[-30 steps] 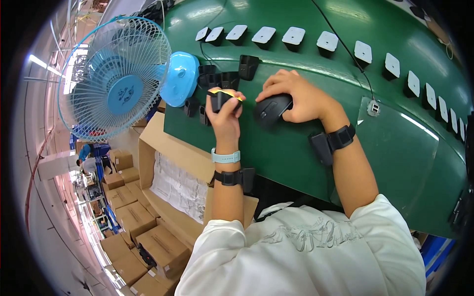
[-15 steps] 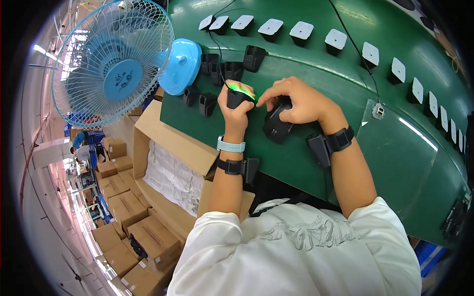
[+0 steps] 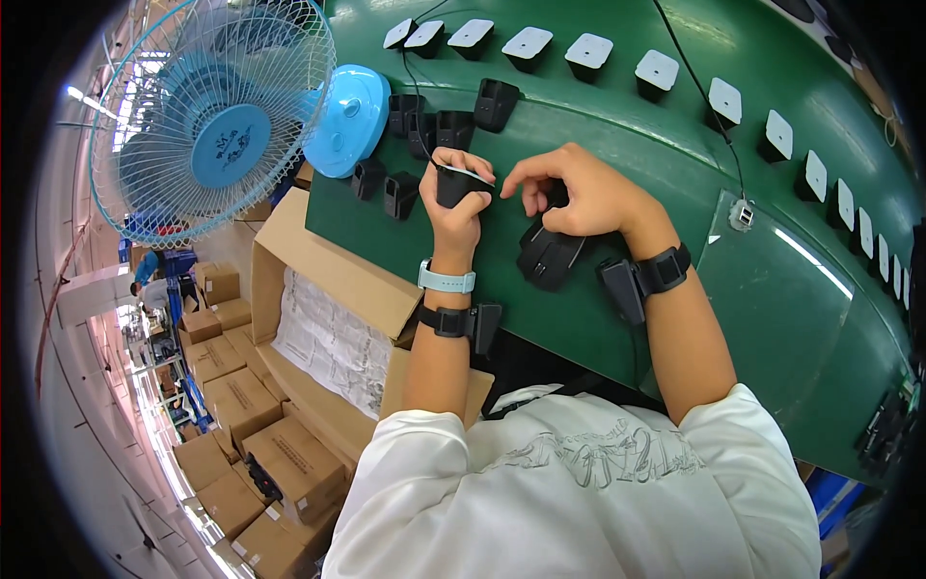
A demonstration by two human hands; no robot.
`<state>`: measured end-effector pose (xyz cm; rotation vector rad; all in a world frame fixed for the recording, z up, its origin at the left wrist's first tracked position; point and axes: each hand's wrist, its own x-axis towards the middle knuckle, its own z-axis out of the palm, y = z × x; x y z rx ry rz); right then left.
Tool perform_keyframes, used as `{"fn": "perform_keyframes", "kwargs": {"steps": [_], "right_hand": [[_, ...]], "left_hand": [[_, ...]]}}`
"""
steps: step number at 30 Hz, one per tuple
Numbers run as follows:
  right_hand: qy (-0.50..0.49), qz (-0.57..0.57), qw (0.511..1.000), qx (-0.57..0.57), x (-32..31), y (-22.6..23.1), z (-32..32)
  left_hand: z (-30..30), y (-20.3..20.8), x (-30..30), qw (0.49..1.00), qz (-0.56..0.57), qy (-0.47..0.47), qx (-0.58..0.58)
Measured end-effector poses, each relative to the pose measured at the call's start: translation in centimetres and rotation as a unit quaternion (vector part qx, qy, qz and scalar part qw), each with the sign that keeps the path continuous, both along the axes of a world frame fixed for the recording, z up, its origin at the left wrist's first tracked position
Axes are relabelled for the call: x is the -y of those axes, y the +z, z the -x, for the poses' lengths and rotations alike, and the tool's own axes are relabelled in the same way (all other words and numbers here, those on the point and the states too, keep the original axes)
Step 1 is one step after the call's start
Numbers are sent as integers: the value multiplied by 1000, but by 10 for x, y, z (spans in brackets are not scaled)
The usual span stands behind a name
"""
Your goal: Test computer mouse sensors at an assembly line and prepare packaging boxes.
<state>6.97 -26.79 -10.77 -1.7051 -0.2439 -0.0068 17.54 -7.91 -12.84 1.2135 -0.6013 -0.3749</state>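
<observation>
My left hand is closed around a small black device with a white top, and a thin black cable runs to it. Just right of it, my right hand curls with its index finger bent toward that device. A dark part shows inside its palm, between thumb and fingers. Directly below the right thumb is a black tapered housing; the hand partly hides where the two meet. Several similar black housings stand on the green table beyond my left hand.
A row of white-topped black devices curves along the table. A blue fan stands at left. Beside the table's edge is an open carton with white lining. A black cable ends in a small white connector at right.
The green glow on the device in my left hand is gone, and its top now looks white. The black housing below my right hand has shifted slightly down and turned.
</observation>
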Motion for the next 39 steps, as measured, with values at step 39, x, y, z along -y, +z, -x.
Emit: {"fn": "perform_keyframes", "kwargs": {"steps": [39], "right_hand": [[-368,-74,927,1,-26,-19,-30]], "left_hand": [[56,38,49,807,-402,232,366]]}}
